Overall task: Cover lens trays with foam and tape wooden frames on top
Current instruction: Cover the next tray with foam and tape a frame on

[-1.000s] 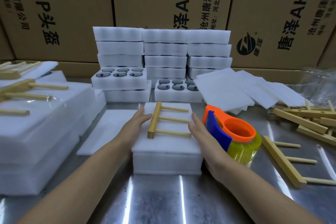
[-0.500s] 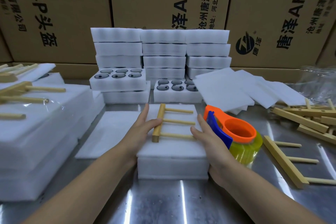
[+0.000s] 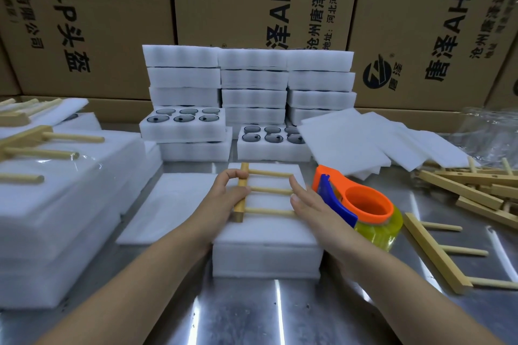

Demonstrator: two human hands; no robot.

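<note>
Gripping the wooden frame (image 3: 269, 190), your left hand (image 3: 224, 200) curled fingers round its bar | your right hand (image 3: 314, 206) rested straight fingers at its rung ends

Bright, even overhead light, white streaks of glare on the metal surface (image 3: 277, 314) at the lower middle, foam (image 3: 56, 218) at left nearly washed out, soft faint shadows, cardboard boxes (image 3: 112, 22) bowed by wide-angle distortion, corners slightly blurred

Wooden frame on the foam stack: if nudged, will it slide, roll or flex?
Probably stiff: the wooden frame is a square bar with three thin rods. Unlikely to roll, since it lies flat on the foam stack. Probably light, with no tape visible, so a nudge may slide it once the left hand releases the bar.
</note>
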